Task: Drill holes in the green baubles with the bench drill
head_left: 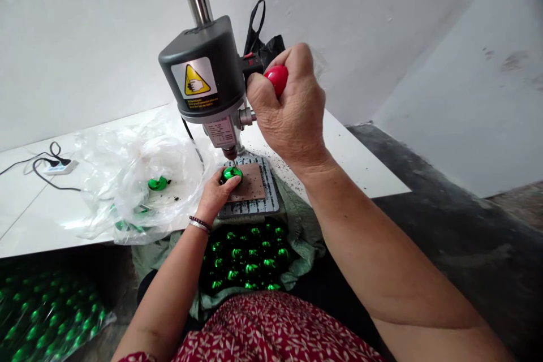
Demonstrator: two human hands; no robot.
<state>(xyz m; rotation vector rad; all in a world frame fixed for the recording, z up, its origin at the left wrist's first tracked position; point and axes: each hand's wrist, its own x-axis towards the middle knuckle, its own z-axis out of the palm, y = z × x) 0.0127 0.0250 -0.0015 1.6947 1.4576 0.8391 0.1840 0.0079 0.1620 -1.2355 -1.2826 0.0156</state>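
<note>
A shiny green ball (233,174) sits on a brown board (254,184) over the slotted metal base (271,195) of a drill press (203,68). My left hand (215,191) is closed around the ball's left and near side. Right above the ball is the thin drill bit (235,163); whether it has entered the ball I cannot tell. My right hand (292,102) grips the lever of the press, its red knob (278,79) showing between thumb and fingers. Beads and a bangle circle my left wrist.
An open woven sack (303,249) full of green balls (252,268) lies at my lap. Clear plastic (136,169) with a broken green ball (158,183) covers the table's left part. Further left are a power strip (61,167) and, below, bagged green balls (46,317).
</note>
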